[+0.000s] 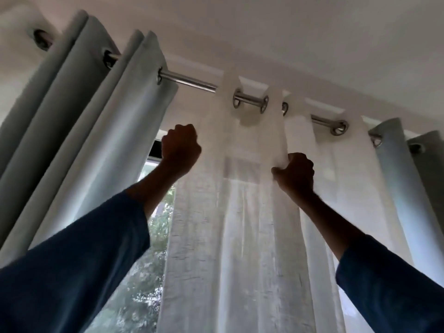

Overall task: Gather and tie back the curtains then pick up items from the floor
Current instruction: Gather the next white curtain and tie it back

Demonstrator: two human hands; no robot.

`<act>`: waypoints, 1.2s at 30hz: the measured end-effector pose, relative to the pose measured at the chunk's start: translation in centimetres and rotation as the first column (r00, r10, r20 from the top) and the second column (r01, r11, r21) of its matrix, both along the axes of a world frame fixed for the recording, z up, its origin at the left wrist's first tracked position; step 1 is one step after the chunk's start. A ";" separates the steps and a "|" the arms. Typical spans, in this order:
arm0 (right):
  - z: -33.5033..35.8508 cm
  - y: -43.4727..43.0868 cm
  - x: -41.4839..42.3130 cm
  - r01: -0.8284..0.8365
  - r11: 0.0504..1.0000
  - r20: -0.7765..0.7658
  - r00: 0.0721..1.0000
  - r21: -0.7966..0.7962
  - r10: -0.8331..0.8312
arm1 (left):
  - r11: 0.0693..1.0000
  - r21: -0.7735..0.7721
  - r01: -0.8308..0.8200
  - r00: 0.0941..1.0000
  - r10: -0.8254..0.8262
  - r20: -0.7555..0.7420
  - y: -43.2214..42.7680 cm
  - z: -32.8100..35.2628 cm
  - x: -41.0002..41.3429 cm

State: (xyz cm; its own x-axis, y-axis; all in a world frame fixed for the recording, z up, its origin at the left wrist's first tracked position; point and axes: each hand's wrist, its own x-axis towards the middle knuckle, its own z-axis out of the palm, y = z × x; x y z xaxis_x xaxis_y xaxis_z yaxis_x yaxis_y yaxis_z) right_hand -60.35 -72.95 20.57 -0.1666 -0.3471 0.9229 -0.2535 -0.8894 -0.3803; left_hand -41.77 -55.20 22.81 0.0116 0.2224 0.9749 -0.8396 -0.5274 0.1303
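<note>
Sheer curtain (252,212) hangs at centre from the rod (189,80) at 12 o'clock, mostly spread. Left hand (181,146) grips its edge at 11, and right hand (294,173) pinches a fold at 1. Gathering looks barely begun; tying and the floor pickup remain. Grey curtain (79,116) at 9 is bunched. No writing is readable

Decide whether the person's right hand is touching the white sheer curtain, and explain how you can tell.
Touching. The head view shows the right hand pinching a fold of the white sheer curtain, with fabric puckered at the thumb.
</note>
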 end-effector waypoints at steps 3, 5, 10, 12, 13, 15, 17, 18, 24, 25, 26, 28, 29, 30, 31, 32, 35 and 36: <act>0.3 0.5 0.8 -0.056 0.998 0.010 0.998 0.002 0.056 | 0.999 0.047 -0.017 0.998 0.019 -0.056 1.9 0.3 1.4; 0.7 0.9 1.3 -0.092 0.996 0.016 0.996 0.002 0.092 | 0.999 0.030 -0.040 0.994 0.042 -0.098 3.4 0.9 2.1; 1.3 2.0 2.5 -0.167 0.986 0.015 0.986 -0.011 0.167 | 0.997 0.018 -0.081 0.980 0.083 -0.182 6.6 1.3 3.2; 1.2 2.3 2.8 -0.197 0.980 0.031 0.980 -0.011 0.197 | 0.995 0.011 -0.094 0.980 0.095 -0.176 7.2 1.1 3.1; 1.1 2.3 2.9 -0.204 0.979 0.044 0.978 -0.014 0.205 | 0.996 0.008 -0.089 0.980 0.089 -0.175 7.4 1.0 2.8; 0.8 2.3 2.9 -0.187 0.982 0.076 0.979 -0.024 0.188 | 0.998 0.002 -0.061 0.986 0.061 -0.158 7.2 0.7 2.3; 0.3 2.1 2.5 -0.149 0.988 0.120 0.981 -0.036 0.152 | 1.000 0.006 -0.017 0.996 0.018 -0.090 6.6 0.2 1.8; 0.0 2.0 2.3 -0.119 0.992 0.136 0.983 -0.044 0.124 | 1.000 0.028 0.007 1.000 -0.006 -0.031 6.2 -0.2 1.6; -0.4 3.6 3.7 0.083 0.979 0.053 0.996 -0.187 -0.075 | 0.981 0.119 0.153 0.953 -0.179 0.245 4.9 -1.1 -0.5; -0.4 4.3 4.0 0.105 0.971 0.028 0.994 -0.217 -0.101 | 0.970 0.143 0.196 0.939 -0.228 0.256 4.8 -1.1 -0.8; -0.4 5.2 4.2 0.124 0.961 0.008 0.992 -0.245 -0.126 | 0.956 0.181 0.233 0.922 -0.276 0.271 4.8 -1.2 -1.0; 0.1 6.8 4.7 0.131 0.950 -0.029 0.989 -0.283 -0.146 | 0.942 0.233 0.243 0.908 -0.305 0.287 5.1 -1.0 -0.9; 0.4 7.6 5.0 0.122 0.946 -0.043 0.989 -0.299 -0.142 | 0.942 0.243 0.234 0.911 -0.299 0.283 5.3 -0.9 -0.8; 0.8 8.4 5.4 0.111 0.940 -0.054 0.989 -0.322 -0.136 | 0.942 0.248 0.228 0.914 -0.295 0.279 5.4 -0.8 -0.8; 1.1 9.4 6.0 0.098 0.931 -0.066 0.989 -0.351 -0.129 | 0.941 0.252 0.226 0.917 -0.293 0.271 5.6 -0.7 -0.7; 1.4 10.4 6.6 0.088 0.919 -0.075 0.989 -0.385 -0.126 | 0.938 0.257 0.233 0.917 -0.300 0.264 5.6 -0.5 -0.6; 1.8 12.9 8.3 0.046 0.885 -0.094 0.991 -0.463 -0.100 | 0.926 0.254 0.278 0.917 -0.335 0.217 6.0 -0.5 -0.5; 1.8 13.2 8.6 0.036 0.880 -0.110 0.989 -0.474 -0.100 | 0.924 0.252 0.287 0.917 -0.341 0.205 6.1 -0.5 -0.4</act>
